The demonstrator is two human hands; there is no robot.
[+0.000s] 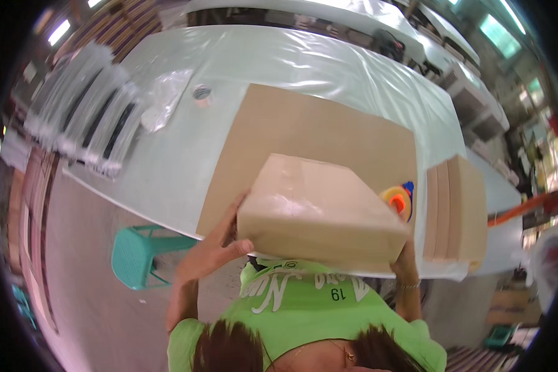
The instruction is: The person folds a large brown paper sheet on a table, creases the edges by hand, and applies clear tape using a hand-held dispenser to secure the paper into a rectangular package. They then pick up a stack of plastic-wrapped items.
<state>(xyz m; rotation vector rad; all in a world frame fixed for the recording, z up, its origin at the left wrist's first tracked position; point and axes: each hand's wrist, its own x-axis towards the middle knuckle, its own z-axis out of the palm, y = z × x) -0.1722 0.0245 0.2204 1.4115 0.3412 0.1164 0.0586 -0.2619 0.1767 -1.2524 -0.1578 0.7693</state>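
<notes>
A closed brown cardboard box (310, 208), with shiny clear tape along its top, is held tilted at the table's near edge. My left hand (226, 242) grips its left end, thumb on the near side and fingers along the far side. At the right end my right hand (405, 261) holds the lower corner; most of its fingers are hidden by the box. Under and beyond the box a flat brown cardboard sheet (328, 127) lies on the table. A tape dispenser (398, 199) in orange, yellow and blue rests beside the box's right end, partly covered by it.
On the table (155, 167), covered in clear plastic, several plastic-wrapped items (90, 115) stand at the left. Near them lie a plastic bag (167, 99) and a tape roll (201, 94). Folded cardboard pieces (456, 211) stand at the right. A green stool (133, 257) is below the left edge.
</notes>
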